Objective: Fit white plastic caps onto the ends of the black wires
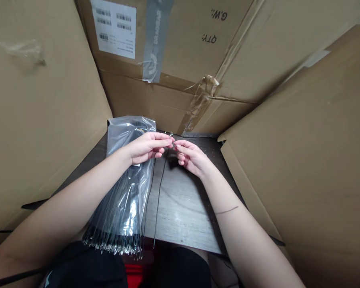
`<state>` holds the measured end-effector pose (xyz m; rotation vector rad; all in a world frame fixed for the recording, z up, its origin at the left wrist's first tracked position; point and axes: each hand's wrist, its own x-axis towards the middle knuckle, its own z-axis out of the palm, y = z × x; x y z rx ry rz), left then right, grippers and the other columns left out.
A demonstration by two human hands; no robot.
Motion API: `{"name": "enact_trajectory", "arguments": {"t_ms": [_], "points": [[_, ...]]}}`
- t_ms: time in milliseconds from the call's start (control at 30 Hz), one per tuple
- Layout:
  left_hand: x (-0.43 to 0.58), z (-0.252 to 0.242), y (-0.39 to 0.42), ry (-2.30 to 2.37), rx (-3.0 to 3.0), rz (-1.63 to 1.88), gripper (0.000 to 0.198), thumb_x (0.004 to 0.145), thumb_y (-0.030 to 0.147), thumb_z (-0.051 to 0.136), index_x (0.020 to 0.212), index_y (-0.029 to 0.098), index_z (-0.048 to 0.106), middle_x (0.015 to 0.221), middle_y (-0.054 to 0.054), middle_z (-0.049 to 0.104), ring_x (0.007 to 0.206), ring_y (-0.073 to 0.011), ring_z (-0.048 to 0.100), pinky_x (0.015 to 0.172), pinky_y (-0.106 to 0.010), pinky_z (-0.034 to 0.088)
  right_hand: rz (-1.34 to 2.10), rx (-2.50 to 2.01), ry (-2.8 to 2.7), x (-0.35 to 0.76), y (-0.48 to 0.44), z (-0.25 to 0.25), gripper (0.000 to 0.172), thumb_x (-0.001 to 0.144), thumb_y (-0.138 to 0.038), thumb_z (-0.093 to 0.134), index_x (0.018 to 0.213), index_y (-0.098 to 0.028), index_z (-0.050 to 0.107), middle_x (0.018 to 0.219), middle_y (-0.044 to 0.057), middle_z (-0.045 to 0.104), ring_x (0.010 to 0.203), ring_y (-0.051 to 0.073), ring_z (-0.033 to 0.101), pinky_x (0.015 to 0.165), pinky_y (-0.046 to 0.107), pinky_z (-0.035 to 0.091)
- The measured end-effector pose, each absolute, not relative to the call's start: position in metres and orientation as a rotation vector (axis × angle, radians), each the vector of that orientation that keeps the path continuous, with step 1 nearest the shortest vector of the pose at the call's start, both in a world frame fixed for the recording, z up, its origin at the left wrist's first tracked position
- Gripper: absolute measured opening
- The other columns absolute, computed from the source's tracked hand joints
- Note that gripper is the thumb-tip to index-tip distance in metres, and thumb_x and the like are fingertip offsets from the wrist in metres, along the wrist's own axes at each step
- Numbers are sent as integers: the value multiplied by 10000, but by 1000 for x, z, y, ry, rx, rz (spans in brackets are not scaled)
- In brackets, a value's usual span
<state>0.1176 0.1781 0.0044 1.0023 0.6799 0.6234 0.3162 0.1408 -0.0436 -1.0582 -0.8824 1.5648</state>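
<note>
Thumb and fingers of my left hand [151, 146] pinch the top end of a thin black cable [159, 192], where a small metallic tip shows above the fingers. The cable hangs down over the table's front edge. My right hand [189, 156] is closed in a pinch close beside the left fingertips; what lies between its fingers is too small to make out. Under my left wrist lies a clear plastic bag [132, 192] full of black cables. Their many metallic ends [117, 249] stick out of the bag's near end, past the table edge.
Cardboard walls [45, 100] stand on the left, and more cardboard [312, 132] on the right. A taped cardboard box [183, 44] with a white label [115, 30] closes off the back. The dark wooden table [186, 216] lies between them. Something red [134, 274] shows below its edge.
</note>
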Motion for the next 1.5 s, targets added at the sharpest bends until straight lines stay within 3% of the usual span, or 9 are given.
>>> {"name": "enact_trajectory", "arguments": {"t_ms": [167,333,433,633,933,1267,1500], "points": [[113,8,177,593,1027,454,150,760,141,839,868,115,738,754,-11,680,454,-3,502,401,-97,427,1572,-995,-847,321,143,-45,447,582,-357,949,829,-210,608,742,-65,659,458,24,413,390,151,348],[116,5,173,633,1180,452,224,715,207,871,853,122,717,745,-31,689,561,-72,620,480,-153,514,1604,-952,-844,320,141,-44,453,552,-365,968,832,-213,646,736,-59,677,446,22,393,381,153,335],[122,2,170,733,1306,513,211,720,200,852,848,126,702,699,-31,679,595,-98,636,469,-156,499,1635,-942,-859,319,141,-45,428,563,-365,964,842,-203,683,708,-54,664,444,23,389,377,160,336],[129,-4,168,829,1432,625,163,740,207,814,768,134,670,653,-7,629,573,-92,603,422,-144,443,1635,-919,-905,319,142,-47,384,600,-341,946,883,-175,748,728,-26,666,474,34,409,372,170,339],[132,-9,170,919,1425,645,118,789,121,757,819,135,643,654,7,634,553,-84,591,406,-136,424,1662,-899,-919,320,143,-46,388,623,-345,945,924,-180,762,722,-35,638,481,26,396,368,155,340],[136,-4,166,1000,1210,638,97,872,-9,666,821,72,682,711,-33,702,631,-96,711,607,-184,577,1665,-881,-917,319,143,-46,354,659,-334,922,909,-195,714,741,-57,607,484,27,386,403,166,367],[138,-2,166,1007,1155,645,109,890,0,668,808,69,690,762,-66,743,708,-99,737,681,-183,586,1651,-905,-880,318,145,-49,363,629,-339,935,873,-164,731,723,-37,630,488,33,415,402,174,391]]}}
